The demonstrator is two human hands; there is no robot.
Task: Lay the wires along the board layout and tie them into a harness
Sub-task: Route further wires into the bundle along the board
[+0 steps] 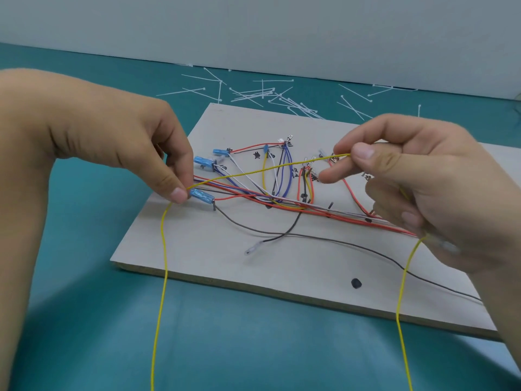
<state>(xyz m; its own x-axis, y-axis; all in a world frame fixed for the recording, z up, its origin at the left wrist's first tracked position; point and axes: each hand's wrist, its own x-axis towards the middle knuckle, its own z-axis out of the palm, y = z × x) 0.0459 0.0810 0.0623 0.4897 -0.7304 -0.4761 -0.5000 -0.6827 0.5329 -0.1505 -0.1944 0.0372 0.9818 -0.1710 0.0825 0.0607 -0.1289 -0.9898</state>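
The left hand (pixel 127 153) pinches a yellow wire (pixel 267 167) between thumb and forefinger, just beside a blue terminal sleeve (pixel 201 196). The right hand (pixel 417 182) pinches the same wire farther along, so a taut span stretches between them above the board (pixel 282 266), probably to straighten it before laying it on the marked route. Both loose ends hang off the near edge toward the person. Below, red, blue, white and black wires (pixel 282 198) already lie along the board, merging into a trunk running right. Nothing here is a container; loose white cable ties (pixel 262 94) lie scattered on the teal table (pixel 84 306) beyond the board, apparently untouched.
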